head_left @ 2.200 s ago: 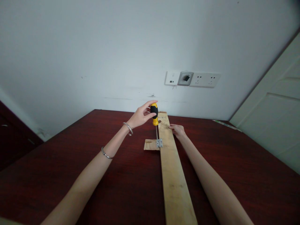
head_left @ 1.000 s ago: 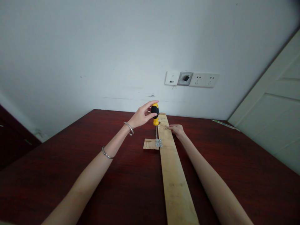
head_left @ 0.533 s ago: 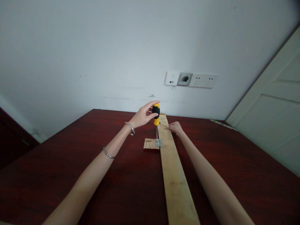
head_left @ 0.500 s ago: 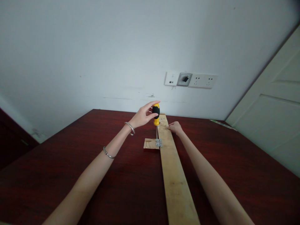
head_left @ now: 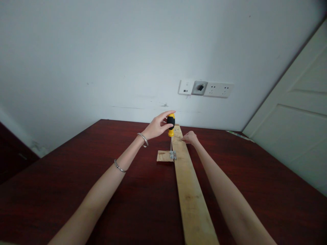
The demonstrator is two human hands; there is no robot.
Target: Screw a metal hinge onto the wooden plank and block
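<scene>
Just left of the frame's centre, a small board [head_left: 162, 156] is lying on the red-brown table [head_left: 133, 207], and above it the left hand [head_left: 155, 128] is pinching a yellow-and-black screwdriver [head_left: 171, 121] between thumb and fingers, its shaft pointing down at a metal hinge [head_left: 173, 155]. At centre, that hinge is already bridging the small board and the plank [head_left: 190, 183], so its placing is looking done and its fastening unfinished, though I'm not making out how firmly it's seated. Right of centre, the right hand [head_left: 191, 137] is bending its fingers against the plank's edge, whether pinching it I'm not able to tell.
</scene>
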